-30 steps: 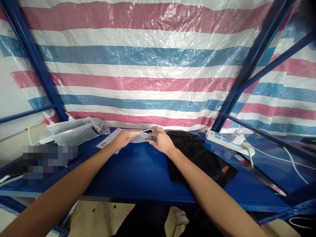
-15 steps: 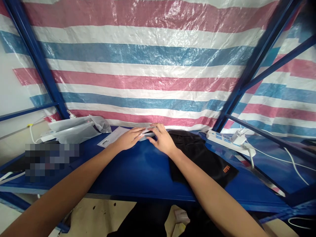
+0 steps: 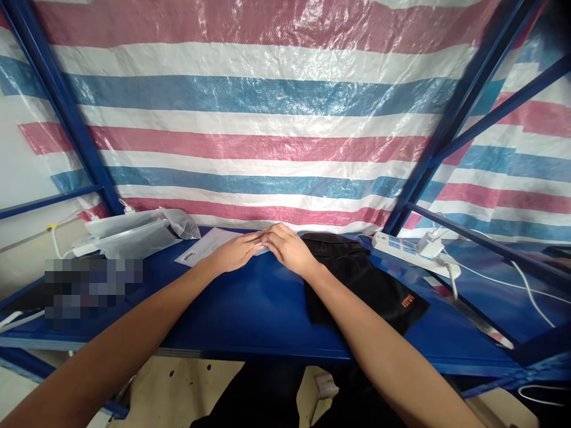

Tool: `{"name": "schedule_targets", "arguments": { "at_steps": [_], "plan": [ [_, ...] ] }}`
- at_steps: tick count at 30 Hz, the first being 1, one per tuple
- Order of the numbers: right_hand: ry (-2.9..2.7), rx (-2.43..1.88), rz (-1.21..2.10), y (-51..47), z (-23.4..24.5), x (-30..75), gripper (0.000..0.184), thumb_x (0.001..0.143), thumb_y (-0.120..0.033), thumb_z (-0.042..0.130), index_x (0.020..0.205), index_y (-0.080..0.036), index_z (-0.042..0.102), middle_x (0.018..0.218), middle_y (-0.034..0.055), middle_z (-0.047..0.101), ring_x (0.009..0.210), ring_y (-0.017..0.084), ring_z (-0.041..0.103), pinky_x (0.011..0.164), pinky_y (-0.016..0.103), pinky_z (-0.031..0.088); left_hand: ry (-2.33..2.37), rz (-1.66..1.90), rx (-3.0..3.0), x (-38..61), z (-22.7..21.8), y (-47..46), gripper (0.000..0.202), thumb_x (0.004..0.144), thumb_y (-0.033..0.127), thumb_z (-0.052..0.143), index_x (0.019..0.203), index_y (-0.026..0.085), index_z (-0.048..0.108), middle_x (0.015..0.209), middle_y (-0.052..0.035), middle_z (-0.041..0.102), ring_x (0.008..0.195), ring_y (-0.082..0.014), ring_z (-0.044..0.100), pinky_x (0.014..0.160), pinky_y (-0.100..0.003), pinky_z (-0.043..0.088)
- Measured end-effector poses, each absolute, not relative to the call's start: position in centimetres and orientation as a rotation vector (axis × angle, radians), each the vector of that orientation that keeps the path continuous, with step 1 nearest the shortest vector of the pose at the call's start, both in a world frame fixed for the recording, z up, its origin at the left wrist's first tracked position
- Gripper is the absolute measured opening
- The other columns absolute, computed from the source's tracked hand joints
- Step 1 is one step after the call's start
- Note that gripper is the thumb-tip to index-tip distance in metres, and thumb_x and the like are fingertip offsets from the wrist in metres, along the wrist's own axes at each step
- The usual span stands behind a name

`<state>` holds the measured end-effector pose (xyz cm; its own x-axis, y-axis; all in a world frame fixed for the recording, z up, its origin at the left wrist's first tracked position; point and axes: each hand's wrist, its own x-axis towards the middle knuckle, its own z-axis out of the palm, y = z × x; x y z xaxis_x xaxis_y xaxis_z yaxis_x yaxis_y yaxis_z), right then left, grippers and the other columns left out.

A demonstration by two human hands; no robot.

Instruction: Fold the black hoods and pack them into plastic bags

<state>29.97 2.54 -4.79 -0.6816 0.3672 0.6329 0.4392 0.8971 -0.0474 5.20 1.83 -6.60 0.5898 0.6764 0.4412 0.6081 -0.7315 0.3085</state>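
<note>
My left hand (image 3: 232,252) and my right hand (image 3: 289,248) meet over the back of the table, fingertips touching. Both have their fingers closed on a thin, whitish, see-through plastic piece (image 3: 264,246), mostly hidden by the fingers. Left of it, partly behind my left hand, lies a flat white plastic bag (image 3: 206,245) with a small printed label. Whether the two are one piece I cannot tell. Beside my right wrist a folded black garment (image 3: 339,270) with orange lettering is spread on the blue table (image 3: 250,309), partly under my right forearm.
Greyish plastic packages (image 3: 138,235) stand at the back left. A white power strip (image 3: 413,252) with plugs and cables lies to the right. Blue metal posts (image 3: 413,178) frame the table, and a striped plastic sheet (image 3: 267,125) hangs behind it.
My right thumb and fingers have come in towards my left fingertips. The gap in the plastic between them has closed, and less of it shows.
</note>
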Motion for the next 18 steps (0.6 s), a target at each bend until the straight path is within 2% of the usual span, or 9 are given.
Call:
{"name": "schedule_targets", "arguments": {
  "at_steps": [5,8,10,12,14,16,18],
  "plan": [
    [-2.341,-0.731,-0.144,5.1,-4.8,33.0,0.035,0.117,-0.036,0.043,0.12,-0.019,0.073,0.118,0.0156,0.07,0.114,0.032,0.062,0.105,0.051,0.055,1.099,0.94,2.546,4.4,-6.1,1.6,0.056,0.118,0.05,0.036,0.166,0.03,0.056,0.169,-0.0012,0.056,0.157,-0.0244,0.053,0.135,-0.042,0.037],
    [-2.27,-0.844,-0.12,6.7,-5.0,35.5,0.03,0.115,-0.033,0.045,0.116,-0.018,0.072,0.116,0.0157,0.07,0.111,0.032,0.063,0.103,0.05,0.055,1.116,1.118,2.458,4.1,-5.6,1.5,0.057,0.117,0.052,0.036,0.161,0.027,0.061,0.165,-0.0045,0.061,0.153,-0.027,0.057,0.131,-0.043,0.043],
    [-2.222,-0.878,-0.105,7.4,-5.3,36.7,0.027,0.114,-0.031,0.046,0.114,-0.018,0.07,0.114,0.0156,0.07,0.11,0.032,0.064,0.102,0.05,0.055,1.103,1.237,2.404,4.4,-5.4,1.4,0.054,0.117,0.052,0.039,0.153,0.025,0.069,0.158,-0.0069,0.067,0.146,-0.0286,0.062,0.125,-0.042,0.048],
    [-2.188,-0.877,-0.076,7.7,-5.5,37.1,0.025,0.113,-0.03,0.046,0.112,-0.018,0.068,0.112,0.0152,0.07,0.108,0.032,0.065,0.101,0.05,0.055,1.099,1.332,2.342,4.7,-5.2,1.3,0.05,0.116,0.054,0.042,0.13,0.023,0.079,0.138,-0.0088,0.077,0.128,-0.0291,0.071,0.113,-0.041,0.055],
    [-2.147,-0.867,-0.004,7.8,-5.7,36.9,0.024,0.112,-0.031,0.046,0.11,-0.019,0.066,0.111,0.0147,0.07,0.106,0.031,0.067,0.099,0.05,0.056,1.155,1.415,2.238,4.9,-5.4,1.4,0.052,0.114,0.059,0.046,0.097,0.021,0.078,0.104,-0.0074,0.079,0.098,-0.0262,0.073,0.093,-0.037,0.058],
    [-2.069,-0.872,0.149,7.6,-5.9,36.2,0.023,0.111,-0.038,0.051,0.108,-0.02,0.065,0.111,0.0131,0.072,0.103,0.029,0.07,0.095,0.048,0.059,1.239,1.507,2.079,4.7,-5.7,1.8,0.057,0.111,0.065,0.049,0.078,0.021,0.063,0.076,-0.0024,0.066,0.076,-0.0215,0.064,0.074,-0.033,0.053],
    [-1.946,-0.878,0.406,7.2,-6.0,35.4,0.028,0.107,-0.048,0.061,0.113,-0.021,0.065,0.11,0.0102,0.074,0.097,0.027,0.073,0.087,0.044,0.062,1.259,1.547,1.939,4.2,-6.2,2.3,0.058,0.109,0.07,0.048,0.078,0.022,0.058,0.067,0.0004,0.056,0.069,-0.0197,0.058,0.066,-0.031,0.048]
  ]
}}
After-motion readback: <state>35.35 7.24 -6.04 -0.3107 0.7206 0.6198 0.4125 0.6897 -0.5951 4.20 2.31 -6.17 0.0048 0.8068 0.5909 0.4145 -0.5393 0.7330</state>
